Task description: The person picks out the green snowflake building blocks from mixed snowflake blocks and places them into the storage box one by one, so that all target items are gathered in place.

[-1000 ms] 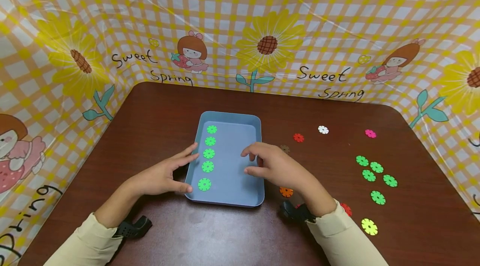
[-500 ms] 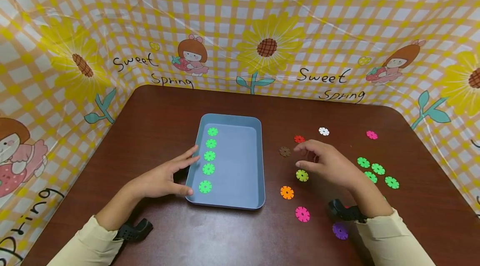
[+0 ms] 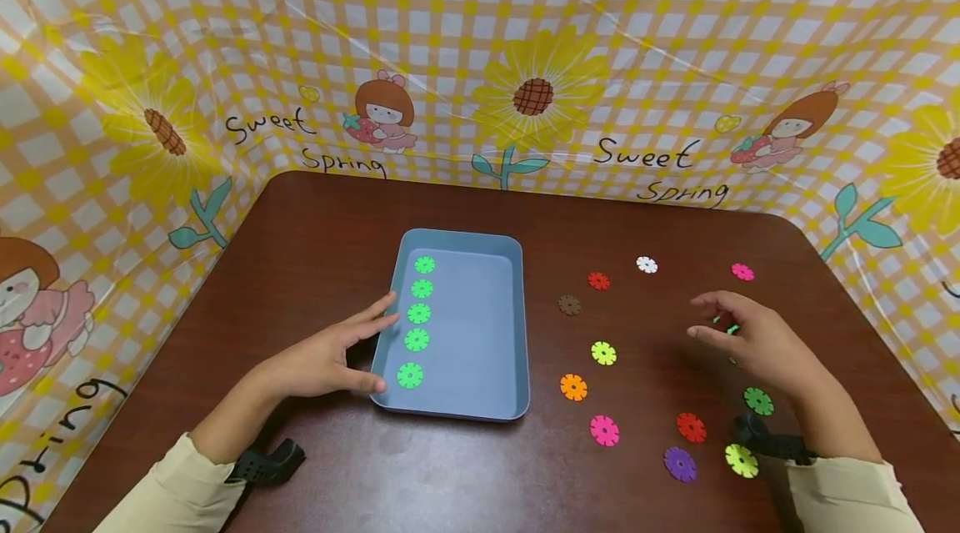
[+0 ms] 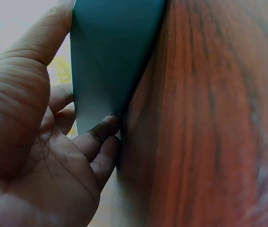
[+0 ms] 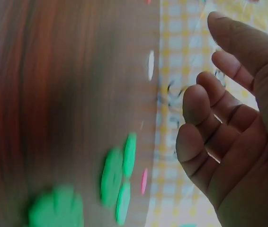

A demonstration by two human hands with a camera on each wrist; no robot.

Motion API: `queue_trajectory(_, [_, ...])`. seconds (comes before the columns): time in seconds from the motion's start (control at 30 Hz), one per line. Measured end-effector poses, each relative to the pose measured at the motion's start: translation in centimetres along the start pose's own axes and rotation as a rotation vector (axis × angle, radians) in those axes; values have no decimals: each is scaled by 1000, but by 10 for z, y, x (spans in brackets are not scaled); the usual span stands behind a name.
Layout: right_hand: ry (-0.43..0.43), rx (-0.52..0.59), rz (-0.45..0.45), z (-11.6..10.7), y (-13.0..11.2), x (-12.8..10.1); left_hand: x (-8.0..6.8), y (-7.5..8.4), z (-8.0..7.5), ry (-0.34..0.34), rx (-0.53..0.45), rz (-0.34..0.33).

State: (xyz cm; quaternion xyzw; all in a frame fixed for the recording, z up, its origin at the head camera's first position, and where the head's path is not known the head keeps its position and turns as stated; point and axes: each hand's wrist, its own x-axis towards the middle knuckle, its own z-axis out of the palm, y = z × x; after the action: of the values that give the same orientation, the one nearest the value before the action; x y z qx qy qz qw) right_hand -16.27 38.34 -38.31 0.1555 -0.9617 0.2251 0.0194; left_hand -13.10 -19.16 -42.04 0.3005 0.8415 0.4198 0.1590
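A blue-grey tray [image 3: 474, 324] lies on the table, with a column of green notched discs [image 3: 418, 314] along its left side. My left hand [image 3: 322, 358] rests against the tray's left edge. In the left wrist view, the thumb [image 4: 39, 35] touches the rim while other fingers lie along the outer wall [image 4: 110, 52]. Over on the right, my right hand [image 3: 765, 341] hovers above the table with relaxed fingers, holding nothing. Loose green discs lie beneath it, partly hidden; several green discs [image 5: 111, 177] show in the right wrist view, apart from the fingers.
Between tray and right hand lie a brown disc [image 3: 569, 304], a yellow disc [image 3: 603, 353] and an orange disc [image 3: 573, 387]. Pink, red, purple and white discs are scattered around them. A checked cloth [image 3: 450, 41] hangs behind the brown table [image 3: 330, 224].
My right hand has moved right, from above the tray, past the yellow disc, to over the loose green discs. The left hand stays at the tray's edge.
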Motion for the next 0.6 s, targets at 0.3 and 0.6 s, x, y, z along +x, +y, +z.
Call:
queue_trajectory(0.3, [-57, -83, 97, -12, 40, -6, -2, -1, 1, 6, 2, -11])
queue_trajectory(0.6, [-134, -62, 161, -17, 65, -5, -1, 0, 1, -6, 2, -11])
